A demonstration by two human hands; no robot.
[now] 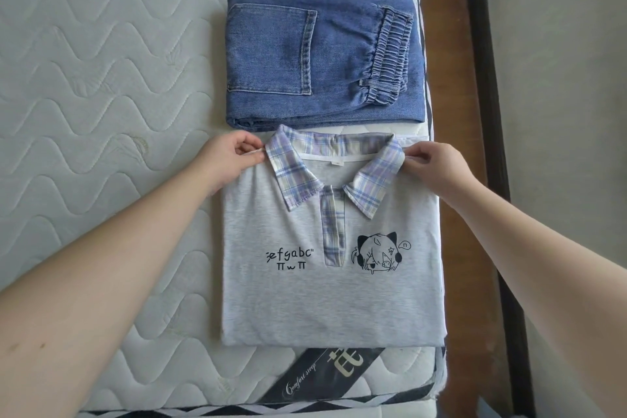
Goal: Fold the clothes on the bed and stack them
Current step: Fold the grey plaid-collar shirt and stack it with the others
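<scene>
— quilted white mattress [101,84] on the bed, wood frame [454,112] at its right edge. where's the shirt?
— grey polo shirt [325,298] lies folded flat; left hand [226,159] and right hand [437,166] each pinch a shoulder beside the plaid collar [339,159].
— and beyond the grip?
— folded jeans [322,61], just past both hands.

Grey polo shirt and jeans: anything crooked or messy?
Nothing serious. The grey polo shirt lies square, both hands pinching its shoulders. The folded jeans sit slightly skewed. The shirt's right edge overhangs the mattress.
</scene>
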